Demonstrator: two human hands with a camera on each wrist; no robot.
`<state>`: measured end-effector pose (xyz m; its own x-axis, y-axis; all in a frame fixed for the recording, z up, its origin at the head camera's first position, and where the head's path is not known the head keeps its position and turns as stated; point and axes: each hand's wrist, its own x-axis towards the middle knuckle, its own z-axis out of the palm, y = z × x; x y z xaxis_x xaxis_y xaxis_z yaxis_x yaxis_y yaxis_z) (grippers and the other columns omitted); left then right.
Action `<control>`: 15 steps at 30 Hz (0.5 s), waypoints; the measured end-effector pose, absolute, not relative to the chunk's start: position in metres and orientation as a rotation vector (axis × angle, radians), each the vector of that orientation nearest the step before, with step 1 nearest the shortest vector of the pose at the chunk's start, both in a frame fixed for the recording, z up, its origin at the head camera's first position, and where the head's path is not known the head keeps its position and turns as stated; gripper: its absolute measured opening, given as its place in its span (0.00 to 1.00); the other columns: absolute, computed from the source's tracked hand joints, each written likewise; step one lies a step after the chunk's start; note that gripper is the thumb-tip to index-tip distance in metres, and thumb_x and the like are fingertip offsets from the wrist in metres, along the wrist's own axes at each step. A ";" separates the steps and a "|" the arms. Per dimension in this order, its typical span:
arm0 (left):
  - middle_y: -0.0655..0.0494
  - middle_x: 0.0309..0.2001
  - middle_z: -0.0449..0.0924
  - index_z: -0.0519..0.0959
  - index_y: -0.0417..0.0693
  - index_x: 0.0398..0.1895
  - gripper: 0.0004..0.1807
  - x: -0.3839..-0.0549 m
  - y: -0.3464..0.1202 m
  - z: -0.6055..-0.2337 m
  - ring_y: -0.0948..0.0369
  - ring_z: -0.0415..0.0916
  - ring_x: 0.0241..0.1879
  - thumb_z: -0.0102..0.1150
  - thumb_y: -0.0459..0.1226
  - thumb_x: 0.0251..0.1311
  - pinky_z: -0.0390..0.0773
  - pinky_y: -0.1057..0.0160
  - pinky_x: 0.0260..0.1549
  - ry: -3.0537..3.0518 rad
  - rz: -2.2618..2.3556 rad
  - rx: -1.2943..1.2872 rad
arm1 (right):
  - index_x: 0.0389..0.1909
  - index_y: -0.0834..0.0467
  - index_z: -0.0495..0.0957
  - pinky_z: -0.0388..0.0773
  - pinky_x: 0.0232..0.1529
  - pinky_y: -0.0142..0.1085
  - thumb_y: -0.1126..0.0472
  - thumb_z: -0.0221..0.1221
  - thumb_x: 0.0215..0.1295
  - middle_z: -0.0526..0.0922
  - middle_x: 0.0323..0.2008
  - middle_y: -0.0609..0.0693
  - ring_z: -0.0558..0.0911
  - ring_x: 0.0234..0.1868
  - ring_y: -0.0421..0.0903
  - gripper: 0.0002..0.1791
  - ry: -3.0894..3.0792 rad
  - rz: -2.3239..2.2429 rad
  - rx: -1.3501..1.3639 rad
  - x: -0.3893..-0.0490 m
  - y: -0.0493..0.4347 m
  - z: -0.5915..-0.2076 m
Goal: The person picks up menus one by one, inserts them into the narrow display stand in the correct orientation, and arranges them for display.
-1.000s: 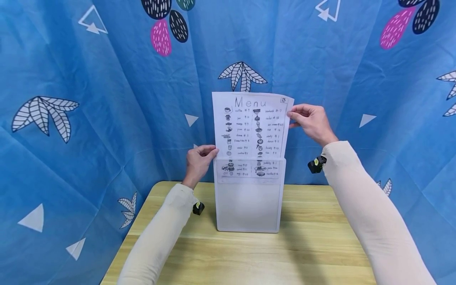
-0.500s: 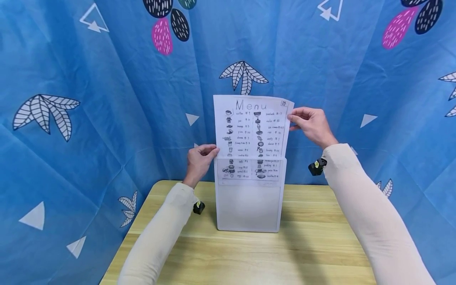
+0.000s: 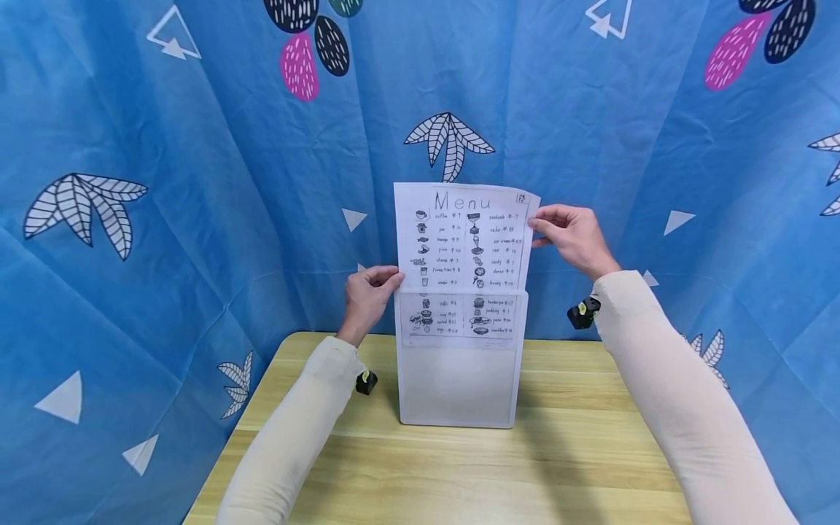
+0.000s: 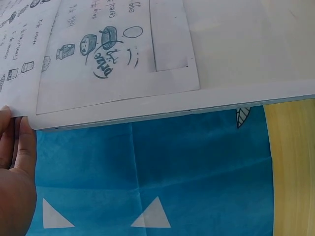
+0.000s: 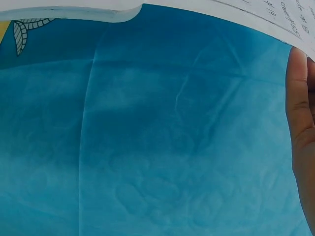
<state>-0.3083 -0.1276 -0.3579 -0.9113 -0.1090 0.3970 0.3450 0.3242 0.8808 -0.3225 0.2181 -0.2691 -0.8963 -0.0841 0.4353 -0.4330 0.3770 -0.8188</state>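
A paper menu sheet [image 3: 462, 240], with handwritten text and small drawings, stands partway inside a translucent display sleeve [image 3: 457, 383]. Its lower part shows through the sleeve's front; the upper part sticks out above. The sleeve stands upright on the table, its bottom edge touching the wood. At the sleeve's upper left corner, my left hand [image 3: 367, 299] grips, thumb against the sheet's left edge; its fingertips behind are partly hidden. My right hand [image 3: 571, 232] pinches the sheet's right edge near the top. In the right wrist view, that hand's finger [image 5: 300, 88] lies under the curved paper edge.
A light wooden table [image 3: 590, 408] lies under the sleeve. Blue patterned curtain [image 3: 262, 219] hangs close behind it and on both sides. A small black wrist device [image 3: 365, 382] sits at the left cuff and another black device [image 3: 583, 312] at the right.
The menu sheet has slid lower into the sleeve, and my right hand has moved down with it. My left hand and the sleeve stay almost where they were.
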 end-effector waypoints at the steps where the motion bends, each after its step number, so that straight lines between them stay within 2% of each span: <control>1: 0.48 0.40 0.86 0.87 0.42 0.46 0.12 -0.308 -0.128 -0.358 0.55 0.81 0.37 0.69 0.38 0.62 0.80 0.66 0.34 -2.210 -1.614 -0.208 | 0.49 0.65 0.83 0.84 0.41 0.35 0.57 0.61 0.70 0.86 0.43 0.53 0.87 0.34 0.41 0.15 -2.321 1.525 0.455 -0.323 0.218 -0.270; 15: 0.48 0.38 0.87 0.87 0.41 0.44 0.11 -0.311 -0.128 -0.357 0.56 0.81 0.36 0.69 0.38 0.62 0.77 0.65 0.32 -2.208 -1.614 -0.205 | 0.48 0.68 0.82 0.85 0.39 0.37 0.61 0.62 0.69 0.86 0.40 0.51 0.87 0.32 0.41 0.14 -2.305 1.558 0.481 -0.322 0.218 -0.275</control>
<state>-0.3109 -0.1275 -0.3572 -0.9106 -0.1134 0.3974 0.3441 0.3241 0.8812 -0.3219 0.2177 -0.2747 -0.8932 -0.0985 0.4388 -0.4439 0.3493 -0.8252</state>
